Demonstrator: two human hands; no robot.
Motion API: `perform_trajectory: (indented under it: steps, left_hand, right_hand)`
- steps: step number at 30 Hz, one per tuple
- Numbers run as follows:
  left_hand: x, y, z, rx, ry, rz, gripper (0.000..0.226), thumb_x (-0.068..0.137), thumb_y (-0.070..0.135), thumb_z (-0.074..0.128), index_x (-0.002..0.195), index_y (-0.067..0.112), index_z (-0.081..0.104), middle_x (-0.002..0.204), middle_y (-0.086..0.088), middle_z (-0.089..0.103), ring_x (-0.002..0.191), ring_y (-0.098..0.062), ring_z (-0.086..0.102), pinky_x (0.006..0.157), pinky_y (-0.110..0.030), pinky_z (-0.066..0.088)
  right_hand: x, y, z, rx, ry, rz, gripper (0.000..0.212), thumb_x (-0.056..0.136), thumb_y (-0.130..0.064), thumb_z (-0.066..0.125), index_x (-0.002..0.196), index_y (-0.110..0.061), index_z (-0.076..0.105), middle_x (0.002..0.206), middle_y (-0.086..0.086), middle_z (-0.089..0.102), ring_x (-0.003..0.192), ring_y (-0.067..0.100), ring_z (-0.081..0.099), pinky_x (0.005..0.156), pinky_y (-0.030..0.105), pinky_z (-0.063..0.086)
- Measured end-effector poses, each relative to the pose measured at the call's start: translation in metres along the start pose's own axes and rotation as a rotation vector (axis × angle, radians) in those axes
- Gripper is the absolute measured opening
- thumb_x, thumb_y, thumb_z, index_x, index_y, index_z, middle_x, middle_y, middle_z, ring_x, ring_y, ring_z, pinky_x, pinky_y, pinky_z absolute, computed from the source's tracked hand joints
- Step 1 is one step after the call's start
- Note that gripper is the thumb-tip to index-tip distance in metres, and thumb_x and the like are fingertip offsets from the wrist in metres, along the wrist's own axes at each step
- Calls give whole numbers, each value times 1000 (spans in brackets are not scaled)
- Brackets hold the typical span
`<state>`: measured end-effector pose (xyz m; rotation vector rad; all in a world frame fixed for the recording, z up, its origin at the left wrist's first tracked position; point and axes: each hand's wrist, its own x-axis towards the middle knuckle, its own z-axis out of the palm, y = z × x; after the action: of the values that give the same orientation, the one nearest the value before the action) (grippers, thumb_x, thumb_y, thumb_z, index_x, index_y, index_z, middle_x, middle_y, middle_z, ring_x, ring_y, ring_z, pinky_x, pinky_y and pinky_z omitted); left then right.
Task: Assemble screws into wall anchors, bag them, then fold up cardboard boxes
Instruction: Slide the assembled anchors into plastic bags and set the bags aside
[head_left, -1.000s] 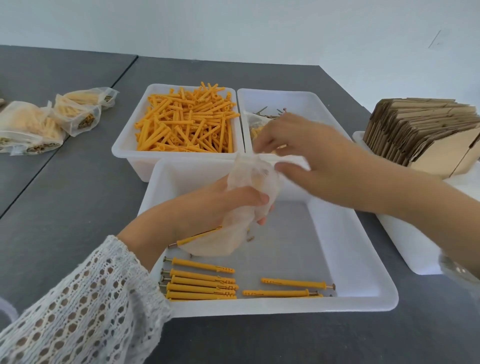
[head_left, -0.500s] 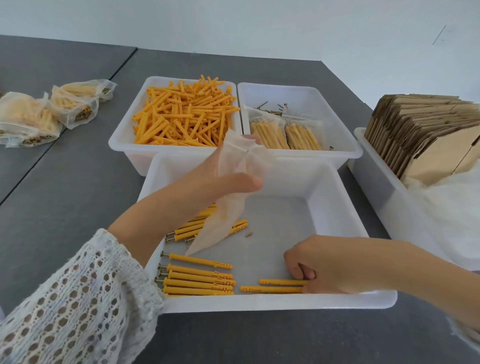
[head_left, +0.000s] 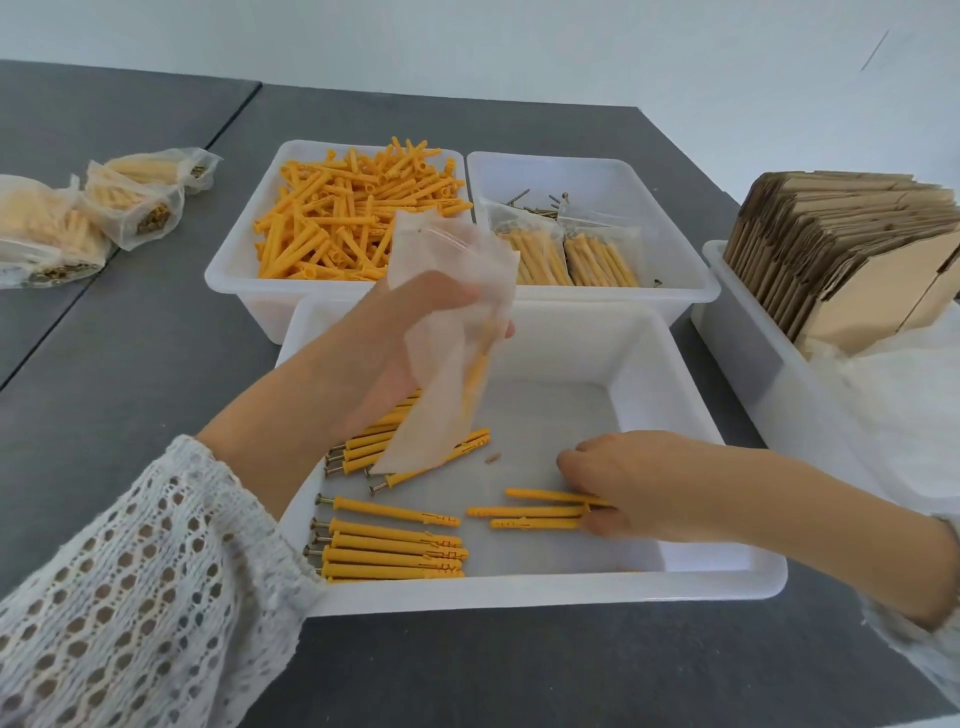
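My left hand holds a clear plastic bag up over the near white tray; an orange anchor shows through the bag. My right hand is low in that tray, its fingers curled round three assembled anchors lying on the tray floor. Another row of assembled anchors with screws lies at the tray's front left, and more lie under the hanging bag.
Behind stand a tray of loose orange anchors and a tray with screws and two filled bags. Flat cardboard boxes stand in a bin at the right. Filled bags lie far left on the grey table.
My right hand came down from the far tray into the near tray and closed on the anchors there. My left hand has lifted the bag slightly higher.
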<state>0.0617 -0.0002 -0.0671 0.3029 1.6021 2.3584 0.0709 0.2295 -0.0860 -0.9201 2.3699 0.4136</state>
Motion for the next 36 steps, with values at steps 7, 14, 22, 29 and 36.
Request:
perform_trajectory:
  steps: [7, 14, 22, 29, 36]
  left_hand:
    - [-4, -2, -1, -26, -81, -442, 69, 72, 42, 74, 135, 21, 51, 122, -19, 68, 103, -32, 71, 74, -47, 58]
    - [-6, 2, 4, 75, 17, -417, 59, 77, 45, 62, 130, 21, 53, 114, -15, 71, 94, -25, 71, 74, -40, 54]
    - [-9, -3, 1, 31, 21, -375, 56, 87, 44, 60, 134, 14, 54, 128, -21, 63, 106, -29, 69, 72, -37, 57]
    - [-13, -6, 6, 91, -29, -379, 70, 78, 38, 64, 140, 7, 51, 135, -23, 58, 106, -28, 65, 76, -33, 54]
    - [-12, -1, 10, 57, -286, -360, 40, 74, 29, 65, 112, 18, 68, 107, -11, 70, 96, -27, 68, 79, -40, 53]
  right_hand:
    - [-3, 6, 4, 155, -3, -4, 27, 103, -34, 41, 78, -25, 38, 77, -3, 46, 63, 14, 45, 55, 28, 34]
    - [-22, 11, -18, 114, 55, 71, 16, 105, -31, 33, 93, -24, 41, 85, 2, 53, 76, 21, 55, 68, 37, 46]
    - [-72, 52, -84, 1, 338, 365, 24, 101, -18, 38, 78, -25, 40, 73, -1, 50, 64, 13, 47, 54, 28, 35]
    - [-63, 36, -114, 0, 500, 272, 23, 101, -15, 37, 80, -23, 43, 73, -1, 48, 64, 13, 44, 54, 31, 31]
    - [-37, 2, -107, 228, 565, -339, 21, 95, -11, 54, 103, -30, 54, 97, -12, 50, 93, 8, 53, 79, 20, 40]
